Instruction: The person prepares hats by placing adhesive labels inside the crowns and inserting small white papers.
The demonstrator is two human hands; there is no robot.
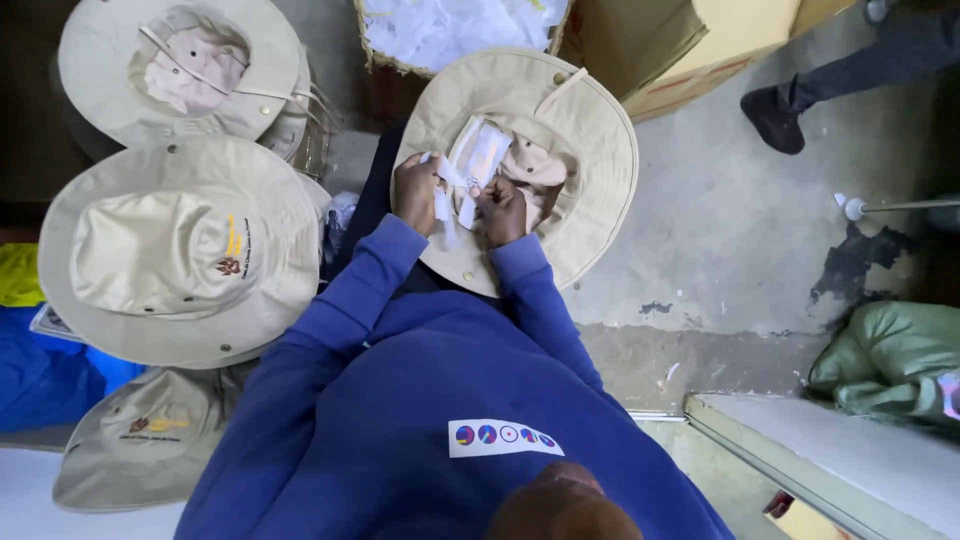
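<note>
Taking the upturned beige sun hat (560, 130) on the person's lap as the landmark: to its left stand the other hats, one lying crown-up with a small emblem (180, 250), one above that turned inside-out (180, 70), and another lower down, partly under the blue sleeve (140, 440). These look already handled, though I cannot tell for certain; the hat on the lap is the one in hand, and its paper work appears only part done.

The left hand (415, 190) rests on the near-left inner brim of that hat, fingers curled together and pinching the white paper tags (447, 195) that hang just inside the crown. The right hand (500, 208), just beside it toward the hat's middle, is likewise closed, its fingertips nipping the same bunch of tags from the other side. More white paper (485, 150) lies deeper in the crown.

Beyond the hat sits a cardboard box (690, 40); to its right, bare concrete floor (740, 220) and a green bag (890, 360).
</note>
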